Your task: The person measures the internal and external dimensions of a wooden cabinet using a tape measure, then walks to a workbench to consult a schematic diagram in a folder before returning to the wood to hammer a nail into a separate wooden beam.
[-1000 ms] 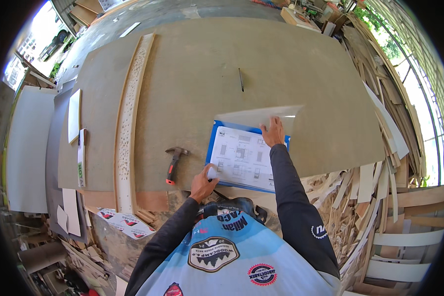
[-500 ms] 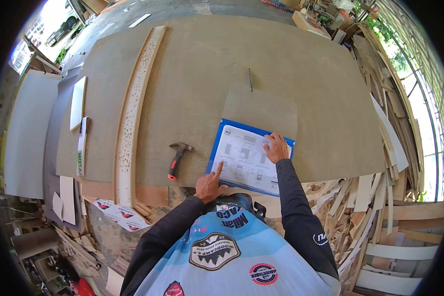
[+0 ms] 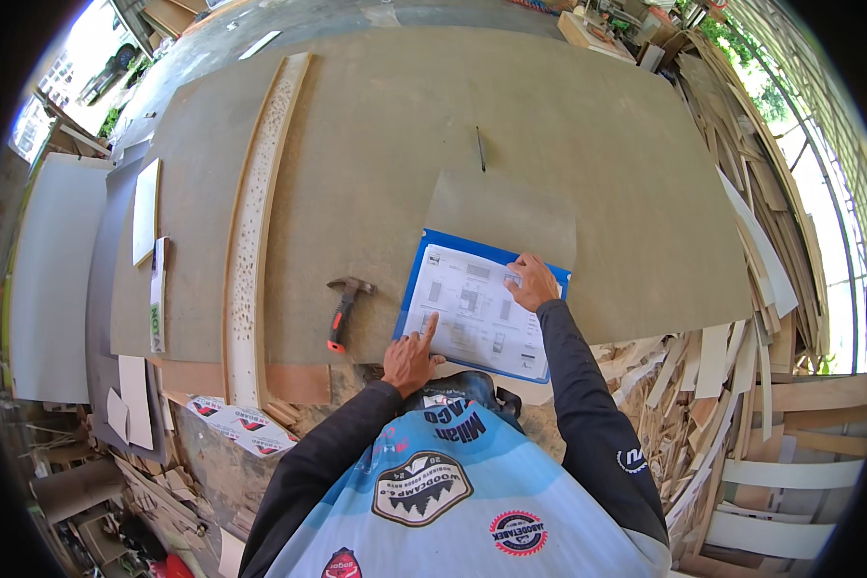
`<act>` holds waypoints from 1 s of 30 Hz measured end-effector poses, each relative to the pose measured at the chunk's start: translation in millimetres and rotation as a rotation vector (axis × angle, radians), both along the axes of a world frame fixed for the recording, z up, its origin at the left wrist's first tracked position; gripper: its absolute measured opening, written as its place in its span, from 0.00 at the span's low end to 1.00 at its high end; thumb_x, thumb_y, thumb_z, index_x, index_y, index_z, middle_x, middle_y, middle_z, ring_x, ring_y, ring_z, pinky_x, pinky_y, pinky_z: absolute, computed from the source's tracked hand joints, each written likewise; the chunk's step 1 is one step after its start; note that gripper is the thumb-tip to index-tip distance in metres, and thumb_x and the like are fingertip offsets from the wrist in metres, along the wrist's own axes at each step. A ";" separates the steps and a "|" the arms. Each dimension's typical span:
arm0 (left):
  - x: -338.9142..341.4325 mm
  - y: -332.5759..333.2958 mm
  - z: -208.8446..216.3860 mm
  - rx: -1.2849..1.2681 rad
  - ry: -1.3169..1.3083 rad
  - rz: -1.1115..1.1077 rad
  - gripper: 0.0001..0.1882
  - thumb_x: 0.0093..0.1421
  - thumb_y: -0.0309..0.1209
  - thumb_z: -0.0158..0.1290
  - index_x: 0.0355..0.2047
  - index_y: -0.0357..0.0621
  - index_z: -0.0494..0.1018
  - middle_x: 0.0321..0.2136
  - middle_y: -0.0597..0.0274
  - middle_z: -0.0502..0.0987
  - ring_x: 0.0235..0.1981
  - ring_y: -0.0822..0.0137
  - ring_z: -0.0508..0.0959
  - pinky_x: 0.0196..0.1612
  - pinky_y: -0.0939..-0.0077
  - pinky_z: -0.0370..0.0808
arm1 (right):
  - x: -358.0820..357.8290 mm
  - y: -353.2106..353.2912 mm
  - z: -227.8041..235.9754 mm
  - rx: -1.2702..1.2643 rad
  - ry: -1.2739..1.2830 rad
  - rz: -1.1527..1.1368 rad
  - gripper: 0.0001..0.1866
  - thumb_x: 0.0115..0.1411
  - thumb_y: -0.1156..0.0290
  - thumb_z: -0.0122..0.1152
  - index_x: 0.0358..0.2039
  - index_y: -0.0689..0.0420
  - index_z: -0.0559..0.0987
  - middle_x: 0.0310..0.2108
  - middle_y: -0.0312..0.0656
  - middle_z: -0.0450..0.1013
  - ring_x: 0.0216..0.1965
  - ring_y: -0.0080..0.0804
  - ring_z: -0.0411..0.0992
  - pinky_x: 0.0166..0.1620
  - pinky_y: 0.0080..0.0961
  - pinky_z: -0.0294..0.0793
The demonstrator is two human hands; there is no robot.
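Note:
A blue folder (image 3: pixel 412 289) lies at the near edge of the board-topped table, its translucent cover (image 3: pixel 501 207) folded back beyond it. Printed sheets with drawings (image 3: pixel 453 332) rest on the folder. My left hand (image 3: pixel 410 362) is at the sheets' left side, index finger stretched out onto the drawings and the other fingers partly bent. At the upper right corner, my right hand (image 3: pixel 534 282) rests with loosely bent fingers on the paper. Neither hand visibly lifts anything. A claw hammer (image 3: pixel 345 313) with a black and red handle lies left of the folder.
A dark pen (image 3: pixel 481 149) lies beyond the cover. A long, pale speckled wooden strip (image 3: pixel 263 202) crosses the table's left part, with white offcuts (image 3: pixel 146 212) farther left. Stacked wood scraps (image 3: pixel 771 202) crowd the right side; more strips (image 3: pixel 684 376) lie below the near edge.
The whole view has shifted slightly. My left index finger still touches the drawings, and my right hand stays at the upper right of the paper.

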State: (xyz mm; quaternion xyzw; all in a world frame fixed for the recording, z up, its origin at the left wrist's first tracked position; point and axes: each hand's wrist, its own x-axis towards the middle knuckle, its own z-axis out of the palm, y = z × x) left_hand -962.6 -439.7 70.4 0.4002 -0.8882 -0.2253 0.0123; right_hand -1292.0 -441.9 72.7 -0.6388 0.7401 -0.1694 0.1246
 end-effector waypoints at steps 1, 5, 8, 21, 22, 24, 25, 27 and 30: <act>-0.9 -1.2 3.3 0.027 -0.024 -0.012 0.53 0.54 0.48 0.64 0.74 0.50 0.47 0.34 0.47 0.79 0.34 0.48 0.80 0.40 0.56 0.74 | 1.2 -1.0 1.8 0.015 0.012 -0.004 0.20 0.51 0.66 0.71 0.45 0.59 0.82 0.43 0.43 0.72 0.50 0.43 0.70 0.53 0.37 0.72; -1.8 -1.9 5.5 0.057 -0.014 0.026 0.52 0.54 0.48 0.64 0.73 0.50 0.50 0.34 0.47 0.79 0.34 0.47 0.80 0.39 0.56 0.75 | 9.8 7.1 4.0 -0.124 -0.022 -0.008 0.26 0.50 0.64 0.72 0.48 0.59 0.80 0.47 0.43 0.71 0.53 0.45 0.69 0.55 0.36 0.71; -1.8 -3.3 5.0 0.062 -0.006 0.040 0.52 0.53 0.48 0.65 0.72 0.49 0.52 0.34 0.47 0.79 0.35 0.48 0.80 0.40 0.56 0.75 | 15.0 18.8 11.8 -0.094 0.165 0.001 0.30 0.48 0.63 0.74 0.51 0.60 0.77 0.49 0.44 0.70 0.54 0.46 0.67 0.58 0.37 0.69; -0.1 -5.1 3.4 0.061 0.029 0.069 0.53 0.52 0.48 0.66 0.73 0.52 0.51 0.33 0.48 0.79 0.36 0.48 0.80 0.41 0.56 0.75 | 17.1 34.3 2.7 -0.202 0.092 -0.049 0.22 0.48 0.71 0.71 0.45 0.59 0.77 0.49 0.45 0.71 0.53 0.47 0.67 0.58 0.40 0.68; -0.5 -4.2 4.7 0.055 0.035 0.069 0.53 0.52 0.48 0.66 0.73 0.53 0.51 0.33 0.48 0.79 0.36 0.48 0.80 0.41 0.56 0.75 | 18.3 37.3 -1.7 -0.260 0.133 -0.037 0.21 0.49 0.71 0.70 0.44 0.59 0.78 0.49 0.45 0.72 0.53 0.47 0.67 0.58 0.41 0.67; -2.3 -4.5 7.5 0.077 0.013 0.072 0.53 0.52 0.48 0.66 0.73 0.54 0.51 0.33 0.49 0.79 0.36 0.48 0.80 0.41 0.56 0.75 | 19.0 42.5 -9.6 -0.317 0.195 -0.030 0.20 0.50 0.71 0.68 0.45 0.59 0.77 0.48 0.45 0.72 0.53 0.47 0.67 0.58 0.42 0.67; -2.8 -5.3 9.0 0.086 0.002 0.075 0.53 0.52 0.48 0.66 0.73 0.54 0.51 0.34 0.49 0.79 0.36 0.48 0.80 0.41 0.56 0.75 | 19.9 43.8 -11.8 -0.317 0.214 -0.036 0.21 0.50 0.70 0.68 0.46 0.59 0.77 0.48 0.45 0.72 0.53 0.47 0.67 0.57 0.43 0.67; -3.2 -5.6 9.7 0.100 -0.002 0.073 0.53 0.52 0.48 0.66 0.73 0.53 0.50 0.33 0.49 0.79 0.36 0.48 0.80 0.41 0.56 0.75 | 19.0 46.3 -15.1 -0.269 0.189 -0.065 0.24 0.50 0.69 0.68 0.48 0.59 0.76 0.48 0.45 0.72 0.53 0.46 0.67 0.56 0.44 0.66; -1.8 -5.4 9.3 0.096 0.007 0.074 0.53 0.52 0.47 0.66 0.73 0.53 0.50 0.33 0.49 0.79 0.36 0.49 0.80 0.41 0.56 0.75 | 16.7 44.3 -10.4 -0.158 0.111 -0.094 0.28 0.49 0.68 0.69 0.51 0.59 0.75 0.48 0.44 0.71 0.53 0.45 0.66 0.56 0.44 0.65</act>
